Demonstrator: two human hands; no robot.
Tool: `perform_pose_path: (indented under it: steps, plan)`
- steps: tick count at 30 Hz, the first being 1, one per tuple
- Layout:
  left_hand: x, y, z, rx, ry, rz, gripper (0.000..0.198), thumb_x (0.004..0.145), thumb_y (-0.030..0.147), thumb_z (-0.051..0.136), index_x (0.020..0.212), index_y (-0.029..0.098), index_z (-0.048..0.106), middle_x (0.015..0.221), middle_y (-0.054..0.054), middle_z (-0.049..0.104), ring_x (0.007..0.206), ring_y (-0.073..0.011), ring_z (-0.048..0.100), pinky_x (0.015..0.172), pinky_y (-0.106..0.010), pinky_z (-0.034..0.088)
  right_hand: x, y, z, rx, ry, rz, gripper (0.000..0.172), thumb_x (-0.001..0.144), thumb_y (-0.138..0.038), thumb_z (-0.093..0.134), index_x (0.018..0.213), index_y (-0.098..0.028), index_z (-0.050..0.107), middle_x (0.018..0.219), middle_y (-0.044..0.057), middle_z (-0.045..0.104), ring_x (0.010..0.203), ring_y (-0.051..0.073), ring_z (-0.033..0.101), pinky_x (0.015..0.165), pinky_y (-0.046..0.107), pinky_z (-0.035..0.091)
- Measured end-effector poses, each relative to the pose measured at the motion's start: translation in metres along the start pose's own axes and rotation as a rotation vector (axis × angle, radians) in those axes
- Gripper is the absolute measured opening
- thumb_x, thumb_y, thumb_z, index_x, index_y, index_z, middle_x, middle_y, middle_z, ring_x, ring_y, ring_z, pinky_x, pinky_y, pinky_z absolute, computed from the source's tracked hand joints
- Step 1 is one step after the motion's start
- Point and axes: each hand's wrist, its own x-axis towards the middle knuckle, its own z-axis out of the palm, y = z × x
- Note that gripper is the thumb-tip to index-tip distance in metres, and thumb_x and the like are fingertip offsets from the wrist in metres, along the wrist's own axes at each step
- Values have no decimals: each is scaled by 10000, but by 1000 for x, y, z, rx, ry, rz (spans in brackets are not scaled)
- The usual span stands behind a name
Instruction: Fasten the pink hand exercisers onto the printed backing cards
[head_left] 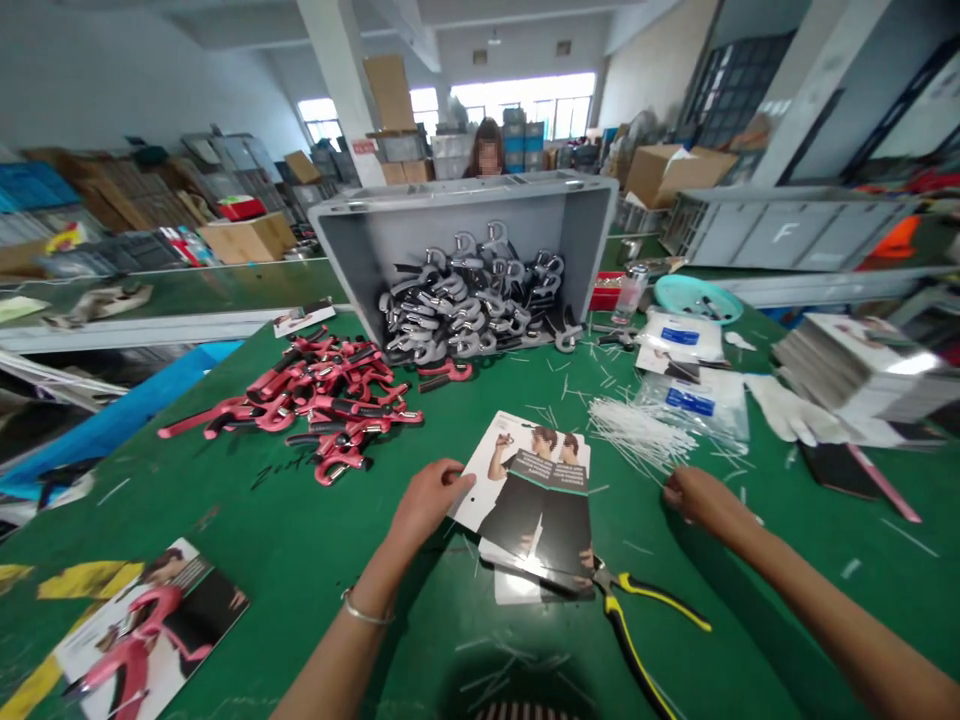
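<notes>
My left hand pinches the left edge of a printed card, thumb on top. The card is white and black with pictures of people, and it lies tilted over other cards. At the right, my right hand is closed at the edge of a heap of thin white plastic ties; one tie seems to run into its fingertips. Pliers with yellow-and-black handles lie beside the card. On the left is a pile of red-and-black hand grip exercisers.
A grey crate on its side holds many grey-and-black hand grips. A card with red grips lies front left. Stacked cards, a white glove, plastic bags and a turquoise dish stand right. A person is behind the crate.
</notes>
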Motion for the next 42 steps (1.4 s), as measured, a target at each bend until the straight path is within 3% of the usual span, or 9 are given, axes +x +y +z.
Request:
perform_pose_path:
  steps: [4,9,12,16,20,24,31,35,42]
  plan:
    - [-9,0,-9,-392,-111,-129,302,719,444,727,800,162,655,696,-5,656,622,-154,587,571,-238,385,-17,34,1,223,-114,68,123,829,-292,531,762,-197,569,615,73,663,481,197,627,479,294,437]
    - [-45,-1,-17,-874,-261,-241,379,750,382,745,1031,145,652,858,-75,715,712,-180,664,631,-257,469,-38,58,-14,739,-224,170,354,683,-544,665,908,-271,648,638,116,661,509,240,632,565,430,486]
    - [-56,-4,-9,-944,-234,-244,451,747,373,760,1115,148,626,908,-92,732,727,-193,685,642,-268,493,-44,24,-34,926,-148,115,342,701,-594,694,879,-302,700,596,103,620,506,194,590,609,429,466]
    - [-57,-2,4,-970,-125,-200,411,714,359,788,1025,148,623,912,-72,743,734,-183,687,658,-265,504,-36,-74,-46,1141,-146,-107,341,830,-569,616,783,-233,651,551,33,588,461,142,536,543,350,465]
    - [-59,-2,3,-977,32,-151,388,729,371,767,1008,159,600,863,-49,747,682,-172,676,626,-256,495,-24,-179,-33,1296,-158,-368,292,866,-497,617,896,-214,554,765,39,719,605,167,662,590,314,546]
    - [-69,-14,-2,-975,103,-152,403,773,362,723,1083,158,564,887,-57,745,655,-168,668,605,-255,490,-20,-247,-7,1273,-187,-534,268,890,-474,602,897,-213,540,782,33,722,695,180,705,646,317,581]
    - [-70,-31,4,-1024,115,-182,378,800,394,706,1087,176,591,872,-19,725,622,-126,621,598,-224,459,-9,-265,33,1274,-203,-578,225,912,-444,586,935,-222,553,844,21,690,751,181,712,672,323,590]
    - [-63,-39,14,-1133,194,-250,368,826,476,662,1015,161,634,895,-14,706,669,-123,620,631,-224,465,-8,-264,35,1314,-204,-547,236,898,-465,600,950,-239,560,882,18,670,717,178,708,667,337,597]
    - [-56,-34,21,-1176,117,-249,394,813,440,689,1089,174,594,803,1,682,581,-114,582,562,-218,442,-12,-265,33,1284,-192,-560,206,916,-457,586,977,-260,574,933,30,692,763,200,721,731,359,591]
